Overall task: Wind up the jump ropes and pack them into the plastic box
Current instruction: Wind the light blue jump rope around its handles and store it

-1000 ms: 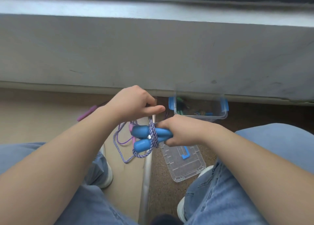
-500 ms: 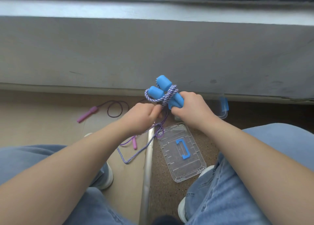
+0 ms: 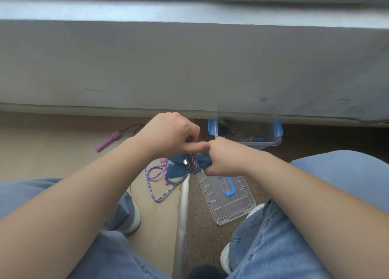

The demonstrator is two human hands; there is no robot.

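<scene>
Blue handles (image 3: 176, 171) lowered, rope (image 3: 192, 166) wound round; tan floor (image 3: 52, 152), grey wall (image 3: 189, 68).

We see the floor (image 3: 42, 152), tan on the left and speckled brown on the right, split by a pale strip (image 3: 182, 215). On the brown part stand the clear plastic box (image 3: 273, 142) and, nearer us, its lid (image 3: 229, 209). A pink-handled jump rope (image 3: 108, 140) lies on the tan part.

Grey concrete wall (image 3: 189, 63) w/ pale ledge (image 3: 147, 9); beige floor (image 3: 52, 152) L, brown speckled floor (image 3: 202, 226) R, metal strip (image 3: 182, 215) btwn.
</scene>
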